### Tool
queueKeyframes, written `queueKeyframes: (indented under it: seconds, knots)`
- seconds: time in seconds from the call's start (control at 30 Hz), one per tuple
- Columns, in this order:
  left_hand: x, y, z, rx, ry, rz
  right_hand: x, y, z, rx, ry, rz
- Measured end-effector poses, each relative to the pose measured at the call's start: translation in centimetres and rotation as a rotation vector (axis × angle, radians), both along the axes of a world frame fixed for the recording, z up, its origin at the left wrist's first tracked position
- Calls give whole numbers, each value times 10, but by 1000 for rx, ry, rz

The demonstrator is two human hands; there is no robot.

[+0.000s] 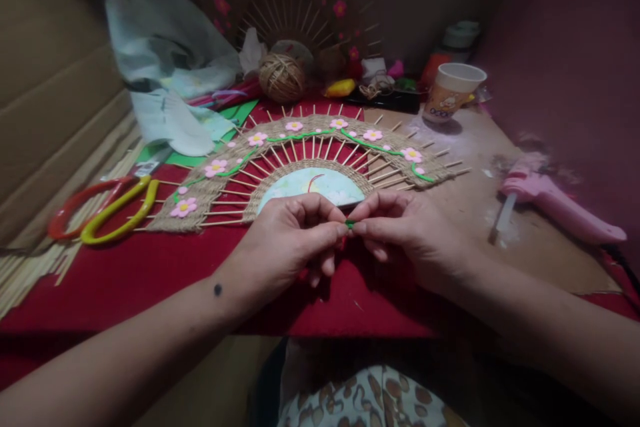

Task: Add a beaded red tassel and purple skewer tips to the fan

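Between the fingertips of my left hand (pixel 305 233) and my right hand (pixel 400 227) is a small green piece of clay-like material (pixel 349 223). Both hands are closed in a pinch on it, above the red cloth (pixel 320 313). Just behind them lies a fan-shaped woven piece (pixel 235 160) of twine and thin sticks. Pink flowers with yellow centres (pixel 373 135) and a wavy green strand (pixel 300 136) run along its outer band. At its base sits a pale blue half-circle (pixel 310 188), partly hidden by my hands.
Scissors with red and yellow handles (pixel 120 210) lie left, beside thin sticks (pixel 45 267). To the right are a pink glue gun (pixel 560 200), a knife (pixel 503 217) and a paper cup (pixel 447 93). A twine ball (pixel 281 77) and yellow lump (pixel 341 87) sit behind.
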State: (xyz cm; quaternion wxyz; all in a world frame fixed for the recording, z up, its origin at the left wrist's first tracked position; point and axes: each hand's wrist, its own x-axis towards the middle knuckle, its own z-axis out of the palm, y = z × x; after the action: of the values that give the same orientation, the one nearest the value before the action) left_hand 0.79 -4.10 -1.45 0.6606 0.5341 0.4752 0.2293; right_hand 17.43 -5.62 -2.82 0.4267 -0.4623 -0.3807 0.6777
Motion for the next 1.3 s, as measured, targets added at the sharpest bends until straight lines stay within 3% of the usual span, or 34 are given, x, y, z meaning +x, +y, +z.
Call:
queueKeyframes:
  seconds: [0.2,0.3,0.4,0.47,0.53,0.6,0.63,0.77,0.87,0.97,1.3]
  knots:
    - [3,-1,6,13,70,6,0,2,-1,18,-18,30]
    - [4,1,9,4,69,7,4,-2,10,101,-180,83]
    - [3,6,7,29,83,5,24,-14,25,530,-642,17]
    - [2,10,2,64,123,16,48,-22,30,889,-996,-191]
    - [2,15,-4,79,152,33,79,-29,28,1045,-1272,-438]
    - [3,17,-8,52,156,27,112,-32,20,944,-1537,-605]
    - [4,17,-9,31,146,19,128,-33,15,835,-1690,-601]
    - [5,14,-9,9,107,20,161,-34,-2,354,-2046,-415]
    - [2,14,-10,46,105,25,159,-34,-8,197,-2082,-343]
    - [-2,18,-14,57,103,38,155,-33,-11,216,-2049,-396]
    - [-4,27,-20,19,32,52,173,-31,-24,501,-1923,-484]
